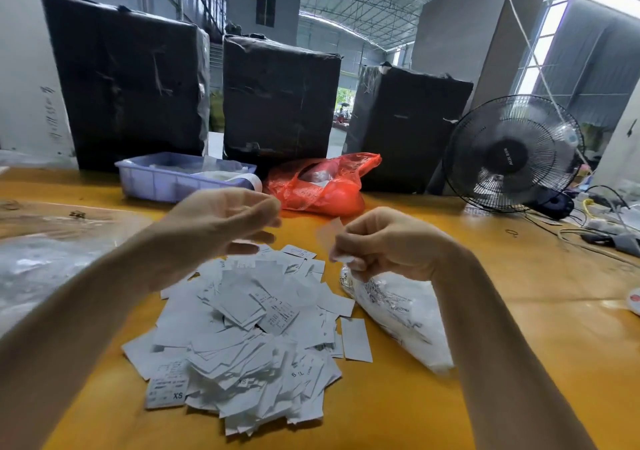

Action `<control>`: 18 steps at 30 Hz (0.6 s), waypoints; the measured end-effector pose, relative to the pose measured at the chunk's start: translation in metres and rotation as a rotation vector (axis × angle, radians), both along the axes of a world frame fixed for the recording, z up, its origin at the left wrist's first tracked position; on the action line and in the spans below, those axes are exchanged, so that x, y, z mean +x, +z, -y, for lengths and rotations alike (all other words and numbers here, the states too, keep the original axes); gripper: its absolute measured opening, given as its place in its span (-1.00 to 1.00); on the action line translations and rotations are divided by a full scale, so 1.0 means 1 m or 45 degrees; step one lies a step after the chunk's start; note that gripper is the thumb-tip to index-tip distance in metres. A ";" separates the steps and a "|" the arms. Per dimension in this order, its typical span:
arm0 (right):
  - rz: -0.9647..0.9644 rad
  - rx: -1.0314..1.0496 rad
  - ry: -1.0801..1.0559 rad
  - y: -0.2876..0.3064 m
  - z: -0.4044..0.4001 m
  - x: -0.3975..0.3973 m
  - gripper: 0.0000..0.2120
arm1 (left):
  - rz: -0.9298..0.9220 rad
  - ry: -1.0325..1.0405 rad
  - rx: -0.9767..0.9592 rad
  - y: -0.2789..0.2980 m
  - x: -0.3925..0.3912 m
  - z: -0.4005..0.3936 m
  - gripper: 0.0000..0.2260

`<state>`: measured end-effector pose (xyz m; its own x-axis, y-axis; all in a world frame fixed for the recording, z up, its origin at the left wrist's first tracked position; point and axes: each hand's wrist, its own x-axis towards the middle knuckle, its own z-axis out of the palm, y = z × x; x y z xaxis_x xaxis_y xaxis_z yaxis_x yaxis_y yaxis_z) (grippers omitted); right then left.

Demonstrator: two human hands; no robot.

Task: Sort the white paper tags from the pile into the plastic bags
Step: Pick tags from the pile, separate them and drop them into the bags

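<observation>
Yellow table (415,397), right hand (384,241) pinching tag (327,238), raised above pile (249,328)

Matt white paper tags (249,331) lie on a glossy, smooth yellow table (502,328) beside a crinkly clear plastic bag (398,314)

One head-worn wide-angle camera looks forward and down over the tabletop (415,397). The hands (221,221) are close beneath it, black wrapped boxes (277,99) lie farther ahead, and edges bend.
</observation>
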<state>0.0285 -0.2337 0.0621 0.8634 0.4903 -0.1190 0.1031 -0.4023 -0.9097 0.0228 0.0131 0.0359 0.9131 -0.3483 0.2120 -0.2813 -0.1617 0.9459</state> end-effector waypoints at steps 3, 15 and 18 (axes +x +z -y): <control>-0.060 0.034 0.137 -0.014 -0.021 0.003 -0.79 | -0.192 -0.225 -0.082 -0.004 -0.018 0.024 -0.48; -0.150 0.095 0.130 -0.032 -0.033 0.014 -0.42 | -0.261 0.282 -0.133 -0.026 -0.001 0.024 -0.90; -0.094 0.064 0.122 -0.032 -0.034 0.016 -0.27 | -0.213 0.375 -0.103 -0.028 0.001 0.024 -0.82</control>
